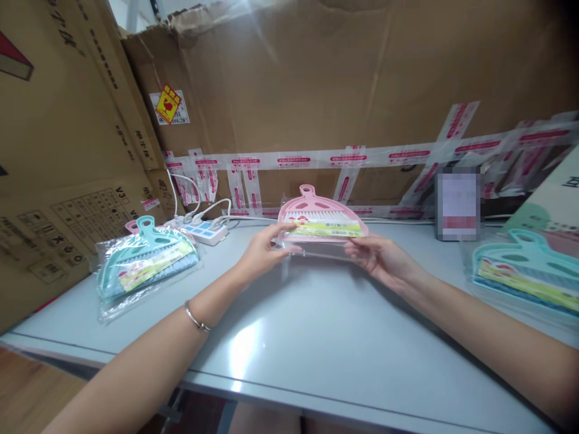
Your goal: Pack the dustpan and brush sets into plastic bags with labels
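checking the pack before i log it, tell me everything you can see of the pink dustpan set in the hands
The pink dustpan set is a small fan-shaped pan of what looks like plastic, with a round hanging hole in its top tab, a white-bristled brush lying across it and a yellow-green label strip along the front. It sits in a clear bag that hangs loose below it. It is held level above the grey table, tab pointing away from the person. The left hand pinches its left corner and the right hand grips its right edge.

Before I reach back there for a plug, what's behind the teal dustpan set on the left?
Behind the teal dustpan set peeks a pink handle, then a white power strip with cables. The rest of the pink item is covered.
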A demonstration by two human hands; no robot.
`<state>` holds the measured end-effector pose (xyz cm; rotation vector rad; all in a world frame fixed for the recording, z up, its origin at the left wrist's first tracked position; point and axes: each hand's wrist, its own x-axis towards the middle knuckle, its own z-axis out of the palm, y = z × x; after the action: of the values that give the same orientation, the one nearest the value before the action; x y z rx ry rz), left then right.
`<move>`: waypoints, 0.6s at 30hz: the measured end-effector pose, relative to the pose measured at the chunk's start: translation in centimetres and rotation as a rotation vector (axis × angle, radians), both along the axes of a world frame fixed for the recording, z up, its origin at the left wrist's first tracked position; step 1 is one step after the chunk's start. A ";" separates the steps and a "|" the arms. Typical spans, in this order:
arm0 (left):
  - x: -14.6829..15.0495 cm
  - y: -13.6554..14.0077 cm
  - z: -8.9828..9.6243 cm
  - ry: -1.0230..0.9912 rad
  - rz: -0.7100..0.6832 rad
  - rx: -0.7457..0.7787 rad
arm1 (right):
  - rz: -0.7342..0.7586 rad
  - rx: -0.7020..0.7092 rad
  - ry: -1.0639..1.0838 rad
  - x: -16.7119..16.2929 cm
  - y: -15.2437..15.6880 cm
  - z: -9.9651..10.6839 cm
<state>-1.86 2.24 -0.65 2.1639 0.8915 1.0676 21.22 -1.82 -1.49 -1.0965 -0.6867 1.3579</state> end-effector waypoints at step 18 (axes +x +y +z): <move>0.4 0.0 -1.3 -0.183 0.230 -0.059 | -0.005 0.433 -0.446 -0.6 0.0 -1.8</move>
<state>-1.50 2.25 -1.94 1.9134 1.0891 1.3092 20.59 -1.87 -3.33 -1.0464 -1.2376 0.8998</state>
